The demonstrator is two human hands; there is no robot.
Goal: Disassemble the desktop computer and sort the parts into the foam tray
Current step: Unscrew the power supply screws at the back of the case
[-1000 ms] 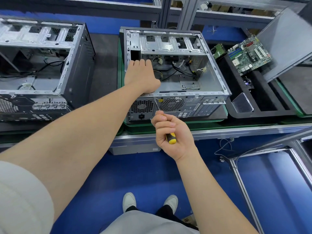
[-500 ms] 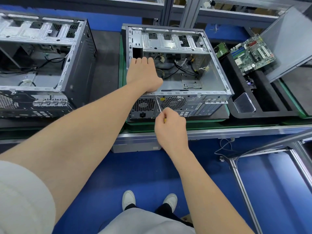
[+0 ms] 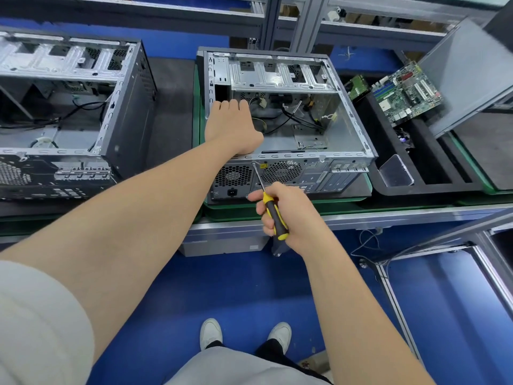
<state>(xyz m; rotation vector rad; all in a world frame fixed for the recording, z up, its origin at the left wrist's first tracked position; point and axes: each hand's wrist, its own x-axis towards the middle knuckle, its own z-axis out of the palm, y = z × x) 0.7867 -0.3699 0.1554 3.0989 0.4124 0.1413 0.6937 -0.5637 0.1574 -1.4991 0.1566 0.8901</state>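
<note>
At PC (image 3: 319, 177) rear: screwdriver (image 3: 273, 215), R hand (image 3: 298, 215).

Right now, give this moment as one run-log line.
left hand: rests on case | right hand: grips screwdriver, tip at rear panel | motherboard: in foam tray

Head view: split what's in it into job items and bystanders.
Job: middle computer case, screwdriver in the right hand, left hand inside the case, foam tray, motherboard in it.
Lying about: second case on the left, grey panel on the right.
</note>
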